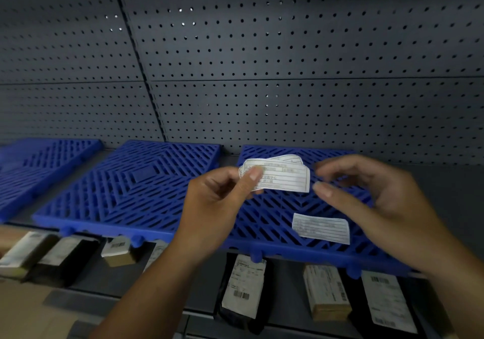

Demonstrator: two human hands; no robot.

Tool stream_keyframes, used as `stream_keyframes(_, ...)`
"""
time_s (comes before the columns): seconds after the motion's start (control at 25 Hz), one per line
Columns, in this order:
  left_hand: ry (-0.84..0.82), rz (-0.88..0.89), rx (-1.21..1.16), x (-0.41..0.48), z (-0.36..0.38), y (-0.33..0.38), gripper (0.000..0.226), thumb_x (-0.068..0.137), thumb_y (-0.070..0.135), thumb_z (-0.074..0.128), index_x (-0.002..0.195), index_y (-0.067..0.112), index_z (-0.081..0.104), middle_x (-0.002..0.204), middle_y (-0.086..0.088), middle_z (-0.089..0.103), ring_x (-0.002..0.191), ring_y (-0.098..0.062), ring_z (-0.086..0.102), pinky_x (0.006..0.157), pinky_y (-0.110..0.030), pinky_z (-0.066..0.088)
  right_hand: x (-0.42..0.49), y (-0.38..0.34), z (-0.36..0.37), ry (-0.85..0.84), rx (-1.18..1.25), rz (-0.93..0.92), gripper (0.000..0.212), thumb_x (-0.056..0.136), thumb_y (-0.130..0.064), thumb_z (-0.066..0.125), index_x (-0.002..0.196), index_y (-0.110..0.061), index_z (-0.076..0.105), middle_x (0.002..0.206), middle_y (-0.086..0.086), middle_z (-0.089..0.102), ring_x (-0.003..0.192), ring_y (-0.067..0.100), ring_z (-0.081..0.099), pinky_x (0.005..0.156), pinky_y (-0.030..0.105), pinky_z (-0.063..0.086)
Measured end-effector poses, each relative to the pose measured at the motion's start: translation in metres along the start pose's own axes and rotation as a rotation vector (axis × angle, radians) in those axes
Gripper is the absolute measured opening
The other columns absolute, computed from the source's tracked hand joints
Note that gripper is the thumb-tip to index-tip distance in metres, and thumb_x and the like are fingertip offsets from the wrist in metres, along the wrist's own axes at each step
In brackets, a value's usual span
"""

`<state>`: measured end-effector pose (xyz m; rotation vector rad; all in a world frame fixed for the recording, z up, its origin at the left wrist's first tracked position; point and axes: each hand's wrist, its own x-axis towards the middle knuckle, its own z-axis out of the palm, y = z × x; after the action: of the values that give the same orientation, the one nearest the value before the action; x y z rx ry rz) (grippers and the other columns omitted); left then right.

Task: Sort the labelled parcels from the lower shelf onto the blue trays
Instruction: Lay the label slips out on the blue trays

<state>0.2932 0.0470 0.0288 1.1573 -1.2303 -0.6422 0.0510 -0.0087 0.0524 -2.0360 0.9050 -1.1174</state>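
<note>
Paper-labelled parcels [245, 290] lie in a row on the lower shelf [285, 281], near the camera, under three blue trays [125, 189] on the upper shelf. One loose slip [321, 228] rests on the right tray. The left hand [222, 197] pinches a few paper slips [281, 175] between thumb and fingers; the right hand [377, 197], fingers apart, holds nothing. Dark grey pegboard [288, 50] walls the far side.

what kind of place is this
Probably a parcel sorting or stockroom shelf: grey pegboard back panel, blue slatted trays on the upper shelf, and barcode-labelled parcels lined up on the shelf below.
</note>
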Motion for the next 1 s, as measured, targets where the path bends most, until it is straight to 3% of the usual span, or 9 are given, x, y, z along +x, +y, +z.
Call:
stream_keyframes(0.16,-0.003,0.038,0.013,0.0,-0.031,-0.004,0.024,0.09,0.031,0.073,0.079,0.01,0.077,0.078,-0.002,0.079,0.075,-0.016,0.075,0.069,-0.017,0.054,0.014,-0.03,0.041,0.042,0.016,-0.042,0.015,0.085,-0.048,0.075,0.092,-0.036,0.076,0.106,-0.018,0.075,0.106,0.002,0.068,0.092,0.026,0.05)
stream_keyframes(0.24,0.011,0.05,0.023,0.002,-0.053,-0.006,0.022,0.09,0.029,0.073,0.075,0.013,0.076,0.072,-0.007,0.075,0.066,-0.029,0.068,0.06,-0.026,0.05,0.024,-0.041,0.063,0.06,0.013,-0.025,0.016,0.079,-0.049,0.077,0.088,-0.036,0.076,0.103,-0.022,0.075,0.103,0.0,0.068,0.093,0.027,0.05)
stream_keyframes(0.36,0.019,0.083,0.016,0.01,-0.102,-0.013,0.024,0.088,0.027,0.074,0.074,0.007,0.075,0.07,-0.002,0.075,0.067,-0.012,0.07,0.066,-0.02,0.054,0.042,-0.055,0.106,0.085,-0.021,-0.014,0.024,0.073,-0.056,0.077,0.086,-0.037,0.075,0.1,-0.025,0.075,0.101,-0.003,0.067,0.094,0.026,0.047)
stream_keyframes(0.52,0.0,0.073,0.03,0.026,-0.19,-0.03,0.032,0.088,0.031,0.076,0.079,0.001,0.074,0.077,-0.013,0.076,0.076,-0.025,0.074,0.073,-0.023,0.059,0.066,-0.078,0.189,0.081,-0.018,-0.004,0.019,0.074,-0.051,0.077,0.079,-0.032,0.078,0.099,-0.024,0.076,0.099,-0.006,0.068,0.09,0.017,0.048)
stream_keyframes(0.68,0.027,0.087,0.055,0.045,-0.29,-0.047,0.031,0.09,0.034,0.074,0.078,0.005,0.075,0.076,-0.01,0.076,0.073,-0.016,0.074,0.068,-0.021,0.056,0.095,-0.098,0.264,0.069,-0.013,0.035,0.024,0.074,-0.049,0.075,0.08,-0.026,0.08,0.101,-0.024,0.076,0.099,-0.009,0.068,0.087,0.005,0.046)
stream_keyframes(0.84,0.053,0.045,0.02,0.058,-0.36,-0.062,0.024,0.092,0.036,0.073,0.076,0.019,0.076,0.079,0.004,0.078,0.077,-0.006,0.074,0.07,-0.014,0.053,0.106,-0.101,0.302,-0.14,-0.146,0.197,0.024,0.075,-0.052,0.072,0.083,-0.031,0.08,0.114,-0.028,0.071,0.108,-0.017,0.059,0.093,0.011,0.039)
stream_keyframes(0.92,0.033,0.048,0.03,0.062,-0.371,-0.07,0.023,0.093,0.035,0.073,0.077,0.018,0.075,0.081,0.004,0.079,0.077,-0.005,0.074,0.07,-0.015,0.053,0.104,-0.097,0.32,-0.267,-0.24,0.264,0.019,0.079,-0.048,0.075,0.083,-0.03,0.079,0.121,-0.029,0.063,0.112,-0.018,0.053,0.094,0.013,0.038)
stream_keyframes(1.0,0.02,0.077,0.045,0.065,-0.374,-0.077,0.026,0.093,0.034,0.073,0.077,0.013,0.073,0.078,0.002,0.077,0.074,-0.007,0.072,0.069,-0.013,0.052,0.102,-0.091,0.331,-0.33,-0.338,0.306,0.014,0.083,-0.045,0.076,0.084,-0.031,0.076,0.127,-0.028,0.056,0.12,-0.011,0.049,0.106,0.025,0.039)
